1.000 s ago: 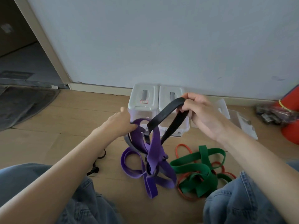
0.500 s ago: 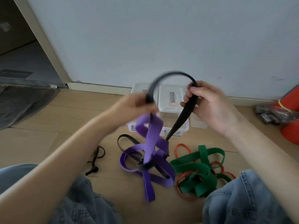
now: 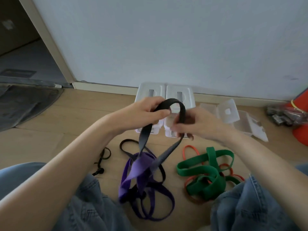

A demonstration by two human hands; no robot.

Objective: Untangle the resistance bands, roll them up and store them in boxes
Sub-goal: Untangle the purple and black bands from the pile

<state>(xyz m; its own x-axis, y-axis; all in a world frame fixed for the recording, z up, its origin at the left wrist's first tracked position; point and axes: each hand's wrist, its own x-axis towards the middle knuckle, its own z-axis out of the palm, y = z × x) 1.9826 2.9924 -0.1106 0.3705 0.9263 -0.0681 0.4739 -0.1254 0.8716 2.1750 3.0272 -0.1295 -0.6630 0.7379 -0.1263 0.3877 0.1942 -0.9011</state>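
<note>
While both hands lift flat black rubber band (image 3: 171, 104), left hand (image 3: 146, 112) pinches arch, right hand (image 3: 196, 124) grasps right strand; lower end snarled in purple band (image 3: 141, 165) on floor near knees. Soft, stretchy, grippy; hold close to tangle.

The black band (image 3: 173, 104) arches up between two hands, its two strands dropping into the purple band (image 3: 138, 165), which is tangled with it and lies looped on the floor. To the right, the green band (image 3: 205, 170) lies in a knotted heap over thin red bands (image 3: 190, 147). Two closed clear boxes (image 3: 180, 92) stand side by side at the wall; an open box (image 3: 250, 125) lies to their right, its lid raised.
</note>
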